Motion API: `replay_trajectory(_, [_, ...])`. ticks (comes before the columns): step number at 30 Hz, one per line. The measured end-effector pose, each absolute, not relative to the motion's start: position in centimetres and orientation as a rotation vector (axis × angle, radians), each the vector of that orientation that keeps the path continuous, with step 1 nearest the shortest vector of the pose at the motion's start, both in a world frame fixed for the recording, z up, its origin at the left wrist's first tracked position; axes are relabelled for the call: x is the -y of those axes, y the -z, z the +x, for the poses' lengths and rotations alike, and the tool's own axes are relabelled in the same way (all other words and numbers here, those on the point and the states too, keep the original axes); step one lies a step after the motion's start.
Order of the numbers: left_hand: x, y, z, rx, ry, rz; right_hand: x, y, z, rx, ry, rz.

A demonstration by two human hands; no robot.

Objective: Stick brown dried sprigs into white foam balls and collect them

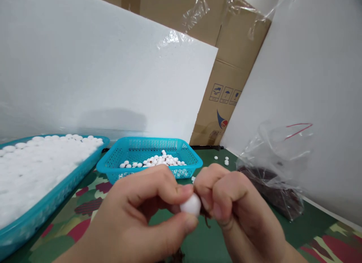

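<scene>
Close to the camera, my left hand (152, 210) pinches a small white ball (190, 205) between thumb and fingers. My right hand (236, 202) is closed at the ball's right side, thumb pressed against curled fingers. A thin, dark brown stem-like piece (207, 222) shows below its fingertips, beside the ball. Most of that piece is hidden, and whether it enters the ball I cannot tell. Beneath my hands, at the bottom edge, lies a dark brown scrap (177, 256).
At the left stands a large blue tray (82, 176) heaped with white balls. A smaller blue basket (113, 165) behind my hands holds several more. Loose balls (226, 162) lie on the green surface. To the right is a clear plastic bag (283, 153) with dark brown contents; white panels and cardboard (226, 67) stand behind.
</scene>
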State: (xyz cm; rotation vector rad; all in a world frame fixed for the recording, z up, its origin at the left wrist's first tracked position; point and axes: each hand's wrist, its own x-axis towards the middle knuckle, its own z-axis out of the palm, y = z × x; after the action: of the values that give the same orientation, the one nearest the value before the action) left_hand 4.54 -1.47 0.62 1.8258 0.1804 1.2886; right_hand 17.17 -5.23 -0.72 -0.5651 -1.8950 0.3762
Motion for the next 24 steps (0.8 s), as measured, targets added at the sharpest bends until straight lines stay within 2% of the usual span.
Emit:
replay_trajectory(6, [1.47,-0.77,4.38,-0.186,-1.288,1.941,5.30,0.42,16.63,1.800,-0.349,-0.421])
replay_trajectory(15, [1.78,-0.57,4.02,-0.158,-1.352,2.076,5.77,0.98,17.21,1.917,-0.315,-0.580])
replay_trajectory(24, [1.76,-0.87,4.41,-0.258,-1.421,2.269,5.14,0.93,17.31,1.945,-0.247,-0.469])
